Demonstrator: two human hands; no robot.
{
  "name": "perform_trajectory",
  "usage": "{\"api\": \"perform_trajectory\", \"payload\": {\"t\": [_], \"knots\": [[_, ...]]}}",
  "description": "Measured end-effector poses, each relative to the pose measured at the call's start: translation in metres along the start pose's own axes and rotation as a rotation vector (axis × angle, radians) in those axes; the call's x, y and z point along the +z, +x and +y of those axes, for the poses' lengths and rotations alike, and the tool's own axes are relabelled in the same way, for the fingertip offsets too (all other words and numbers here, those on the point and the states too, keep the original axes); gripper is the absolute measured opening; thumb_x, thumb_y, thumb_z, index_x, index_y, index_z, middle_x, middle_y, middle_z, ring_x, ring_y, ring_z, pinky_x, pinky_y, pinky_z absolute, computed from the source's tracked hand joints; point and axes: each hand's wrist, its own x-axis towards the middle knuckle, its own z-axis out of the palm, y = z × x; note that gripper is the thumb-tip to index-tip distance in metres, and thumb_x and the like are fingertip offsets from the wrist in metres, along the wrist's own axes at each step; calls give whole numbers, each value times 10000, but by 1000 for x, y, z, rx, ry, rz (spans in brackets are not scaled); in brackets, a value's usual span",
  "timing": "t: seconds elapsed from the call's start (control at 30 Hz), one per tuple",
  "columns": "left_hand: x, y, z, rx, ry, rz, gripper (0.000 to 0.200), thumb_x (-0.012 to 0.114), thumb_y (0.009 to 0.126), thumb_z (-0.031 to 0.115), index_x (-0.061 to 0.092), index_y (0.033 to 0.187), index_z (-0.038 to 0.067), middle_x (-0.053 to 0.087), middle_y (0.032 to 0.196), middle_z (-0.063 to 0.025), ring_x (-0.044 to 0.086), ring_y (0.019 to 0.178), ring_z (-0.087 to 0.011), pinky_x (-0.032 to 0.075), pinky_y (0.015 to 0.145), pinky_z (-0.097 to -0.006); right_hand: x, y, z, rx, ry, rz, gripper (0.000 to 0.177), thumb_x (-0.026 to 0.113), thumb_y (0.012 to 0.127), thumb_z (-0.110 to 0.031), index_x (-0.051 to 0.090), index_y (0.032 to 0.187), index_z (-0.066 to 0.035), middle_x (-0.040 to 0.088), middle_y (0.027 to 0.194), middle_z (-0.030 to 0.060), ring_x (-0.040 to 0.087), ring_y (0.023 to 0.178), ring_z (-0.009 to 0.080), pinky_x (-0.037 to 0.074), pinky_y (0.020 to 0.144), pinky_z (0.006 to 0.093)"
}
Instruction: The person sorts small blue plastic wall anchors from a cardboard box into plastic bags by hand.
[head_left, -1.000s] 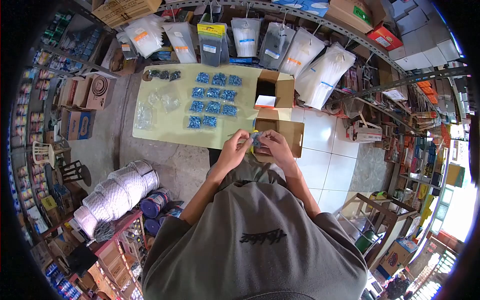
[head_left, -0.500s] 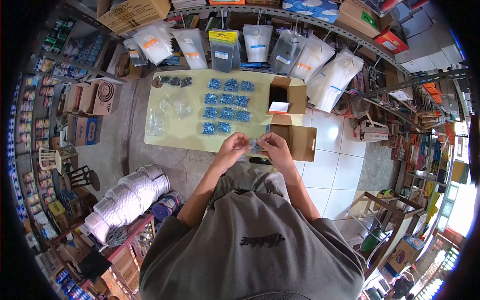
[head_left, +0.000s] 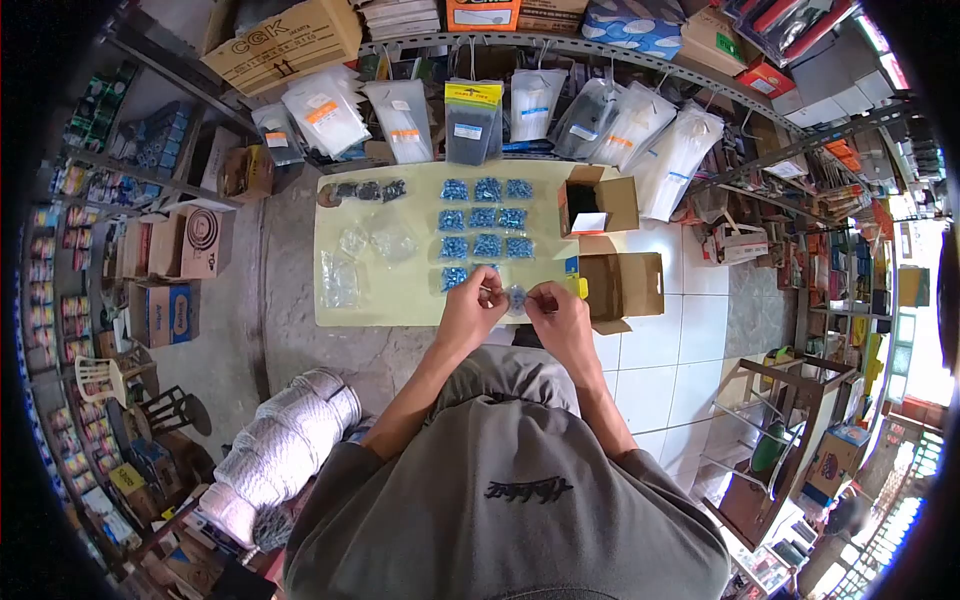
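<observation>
My left hand (head_left: pixel 473 308) and my right hand (head_left: pixel 560 315) are over the near edge of the pale yellow table, fingers pinched. Between them is a small clear plastic bag (head_left: pixel 517 298) with bluish pieces inside, gripped from both sides near its top. Just beyond my hands, small bags of blue pieces (head_left: pixel 487 246) lie in neat rows on the table (head_left: pixel 400 290); my left hand partly covers the nearest row. To the right of my right hand stands an open cardboard box (head_left: pixel 632 285), its yellow and blue flap close to my fingers.
Clear plastic bags (head_left: pixel 340 280) lie on the table's left side, with small dark packs (head_left: pixel 370 189) behind them. Another open box (head_left: pixel 610 203) holds dark contents. Packs of cable ties (head_left: pixel 473 122) hang from the shelf beyond. A big rope roll (head_left: pixel 290 440) stands at lower left.
The view has shifted, so the table sits lower and further right. My hands have drawn slightly apart, and the small bag shows more plainly between them.
</observation>
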Motion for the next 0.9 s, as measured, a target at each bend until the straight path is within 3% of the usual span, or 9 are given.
{"api": "perform_trajectory", "payload": {"t": [0.1, 0.17, 0.23, 0.3, 0.33, 0.4, 0.53, 0.73, 0.9], "knots": [[-22, -8, 29, 48, -49, 11, 200, 671, 827, -21, 538, 966, 34, 598, 797, -15, 579, 677, -62, 469, 615, -227, -3, -10, -44, -23, -12, 55, 132, 671, 847, -69, 649, 916, 41, 693, 753, 146, 704, 698, 208, 534, 638, 314], [-36, -16, 49, 138, -79, 10, 194, 673, 832, -15, 540, 965, 35, 597, 802, 0, 572, 676, -57, 456, 604, -224, -7, -18, -71, -6, 23, 107, 116, 672, 852, -53, 648, 911, 44, 671, 715, 83, 642, 657, 115, 531, 652, 273], [-42, -15, 45, 143, -81, 26, 199, 673, 826, -23, 537, 960, 35, 599, 792, -14, 569, 664, -69, 454, 599, -227, -2, -17, -76, -7, -2, 111, 99, 663, 853, -53, 639, 884, 38, 655, 698, 98, 627, 632, 120, 512, 623, 274], [-41, -8, 23, 141, -79, 39, 204, 674, 820, -30, 535, 955, 34, 600, 781, -28, 567, 653, -81, 452, 594, -231, 20, -4, -40, -111, -113, 137, 72, 654, 839, -36, 636, 867, 28, 646, 688, 132, 641, 622, 168, 510, 607, 300], [-35, 4, -6, 153, 41, 66, 211, 675, 812, -35, 531, 951, 34, 602, 772, -52, 580, 650, -100, 457, 592, -240, 33, 5, -19, -86, -203, 91, 72, 642, 808, -12, 607, 854, 30, 671, 785, 199, 676, 723, 364, 532, 664, 407], [-23, 12, -44, 249, 308, 136, 227, 677, 794, -41, 521, 942, 31, 608, 756, -113, 627, 653, -155, 482, 585, -275, 50, 3, -5, -119, -213, 101, 79, 645, 803, -10, 603, 857, 30, 670, 778, 195, 677, 725, 363, 530, 662, 411], [-36, -12, 21, 196, 150, 202, 245, 687, 762, -40, 538, 943, 32, 621, 736, -102, 645, 649, -192, 499, 577, -305, 26, -5, -39, -91, -114, 59, 132, 677, 779, -15, 595, 875, 26, 671, 789, 200, 683, 745, 360, 527, 651, 418], [-6, -4, -4, 158, 318, 188, 263, 703, 718, -30, 517, 897, 23, 614, 729, -115, 641, 657, -246, 503, 614, -352, 28, 5, -2, -60, -312, -33, 211, 690, 784, -109, 614, 910, 42, 679, 876, 248, 665, 815, 423, 515, 733, 475], [3, -8, -6, 30, 348, 153, 238, 705, 701, 8, 542, 874, 17, 621, 718, -141, 653, 690, -295, 504, 626, -388, 18, 5, 10, -17, -229, -96, 232, 676, 775, -103, 604, 942, 41, 673, 867, 252, 648, 807, 444, 512, 720, 486]]}}
